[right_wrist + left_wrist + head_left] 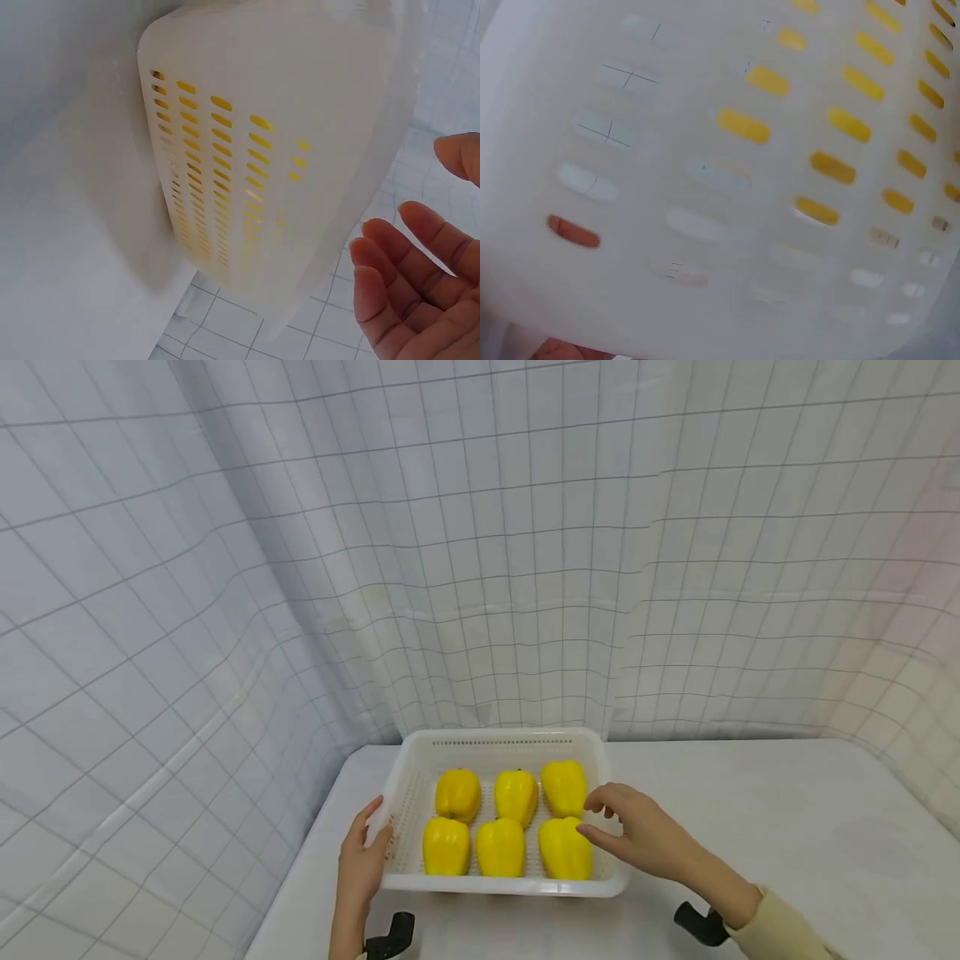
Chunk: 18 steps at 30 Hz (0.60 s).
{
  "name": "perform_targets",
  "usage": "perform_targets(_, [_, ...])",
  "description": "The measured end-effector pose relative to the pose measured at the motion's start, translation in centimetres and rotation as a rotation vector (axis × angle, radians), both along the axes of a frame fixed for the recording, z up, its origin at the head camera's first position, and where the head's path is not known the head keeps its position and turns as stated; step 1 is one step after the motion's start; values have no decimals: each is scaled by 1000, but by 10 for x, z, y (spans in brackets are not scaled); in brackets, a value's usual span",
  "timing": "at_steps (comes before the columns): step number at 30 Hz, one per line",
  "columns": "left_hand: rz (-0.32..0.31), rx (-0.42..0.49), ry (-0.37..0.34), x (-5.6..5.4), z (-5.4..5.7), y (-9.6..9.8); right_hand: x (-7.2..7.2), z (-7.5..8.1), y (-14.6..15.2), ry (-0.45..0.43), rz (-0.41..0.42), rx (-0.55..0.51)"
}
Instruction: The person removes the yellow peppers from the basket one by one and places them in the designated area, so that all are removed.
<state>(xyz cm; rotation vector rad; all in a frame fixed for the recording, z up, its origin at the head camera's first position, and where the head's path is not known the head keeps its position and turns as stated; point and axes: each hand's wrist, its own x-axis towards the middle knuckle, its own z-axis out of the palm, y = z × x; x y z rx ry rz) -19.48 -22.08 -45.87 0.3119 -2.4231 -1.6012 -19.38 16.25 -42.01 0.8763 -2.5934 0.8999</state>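
Note:
A white plastic basket [502, 885] with slotted walls stands on the white table. Inside it lie several yellow bell peppers [501, 848], in two rows of three. My left hand [362, 864] grips the basket's left rim; in the left wrist view a fingertip shows through a slot of the basket wall [630, 244]. Over the right rim, beside the front right pepper [564, 850], hovers my right hand [633, 831]. Its fingers are loosely bent, with a gap between thumb and fingertips and nothing held. The right wrist view shows that hand [435, 289] apart from the basket wall [330, 97].
Behind and to the left of the table hangs a white curtain [480, 568] with a grid of dark lines. The basket's back rim stands close to it. White tabletop [750, 827] extends to the right. Black curved mounts [701, 924] sit at both wrists.

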Motion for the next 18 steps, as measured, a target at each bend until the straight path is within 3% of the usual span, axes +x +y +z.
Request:
perform_targets(12, [-10,29,-10,-2,-2,-3,-18,25,-22,-248,66,156])
perform_targets(18, [-12,40,-3,-2,-3,-2,-22,32,-39,-456,-8,270])
